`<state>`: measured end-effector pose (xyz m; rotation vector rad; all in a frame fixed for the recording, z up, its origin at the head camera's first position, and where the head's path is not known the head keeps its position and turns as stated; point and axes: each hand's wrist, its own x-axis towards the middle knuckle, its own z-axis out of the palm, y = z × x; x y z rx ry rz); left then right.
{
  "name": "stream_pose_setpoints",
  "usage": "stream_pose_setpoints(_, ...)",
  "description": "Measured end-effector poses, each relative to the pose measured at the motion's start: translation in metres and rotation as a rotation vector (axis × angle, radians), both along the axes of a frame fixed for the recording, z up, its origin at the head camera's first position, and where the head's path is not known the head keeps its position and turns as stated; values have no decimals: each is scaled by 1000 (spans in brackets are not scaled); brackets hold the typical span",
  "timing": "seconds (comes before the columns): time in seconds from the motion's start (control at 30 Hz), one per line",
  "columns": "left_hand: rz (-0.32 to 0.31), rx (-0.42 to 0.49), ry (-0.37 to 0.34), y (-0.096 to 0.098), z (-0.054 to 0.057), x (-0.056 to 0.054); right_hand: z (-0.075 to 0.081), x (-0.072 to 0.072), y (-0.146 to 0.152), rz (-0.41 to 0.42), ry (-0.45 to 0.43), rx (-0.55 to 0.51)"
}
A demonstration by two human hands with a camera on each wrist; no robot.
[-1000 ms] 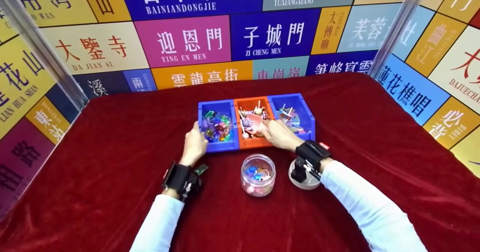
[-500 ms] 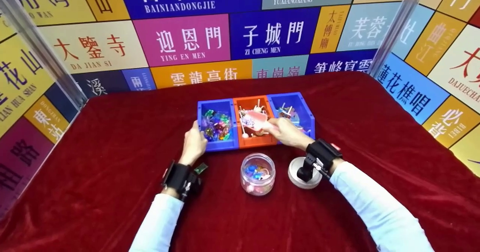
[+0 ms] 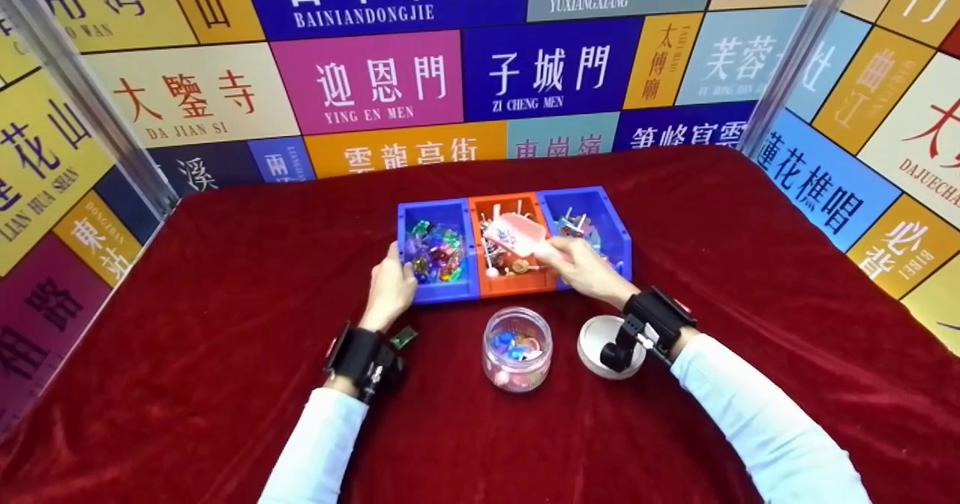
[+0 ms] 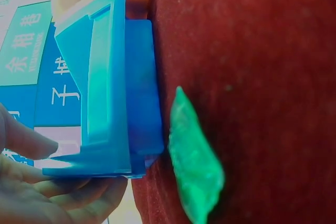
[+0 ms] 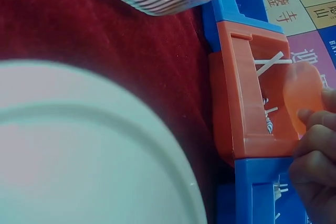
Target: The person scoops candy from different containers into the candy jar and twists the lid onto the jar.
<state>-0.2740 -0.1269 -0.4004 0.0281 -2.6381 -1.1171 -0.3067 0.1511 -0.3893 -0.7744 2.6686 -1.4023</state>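
My right hand (image 3: pixel 581 264) grips the handle of a pink scoop (image 3: pixel 517 234), whose bowl is over the orange bin (image 3: pixel 517 286) and carries a few small pieces. White sticks and beads lie in that bin. With thumb inside and fingers outside, my left hand (image 3: pixel 391 286) holds the side wall of the left blue bin (image 4: pixel 107 98), which contains colourful gem-like pieces. A clear jar (image 3: pixel 517 380) with blue, pink and white pieces stands in front of the bins. In the right wrist view the scoop (image 5: pixel 304 90) tilts above the orange bin.
To the right of the jar a white lid (image 3: pixel 598 335) lies on the red cloth (image 3: pixel 247 324), partly behind my wrist camera. A green gem (image 4: pixel 194 161) rests near my left wrist. The right blue bin (image 3: pixel 619 241) holds mixed small pieces. A lettered wall stands behind.
The scoop in my right hand has risen a little out of the orange bin's contents, and my right forearm has shifted right. My left hand stays at the blue bin.
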Motion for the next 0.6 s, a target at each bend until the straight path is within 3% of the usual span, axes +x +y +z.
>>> stream_pose_setpoints(0.2,-4,-6,-4,1,2,2,5,5,10,-12,-43,-35)
stream_pose_setpoints(0.37,4,19,37,2,5,3,17,13,19,-26,-9,-24)
stream_pose_setpoints(0.43,7,44,94,3,6,4,26,21,21,-35,2,-14)
stream_pose_setpoints(0.6,-29,112,323,7,8,6,49,42,26,-17,-28,-10)
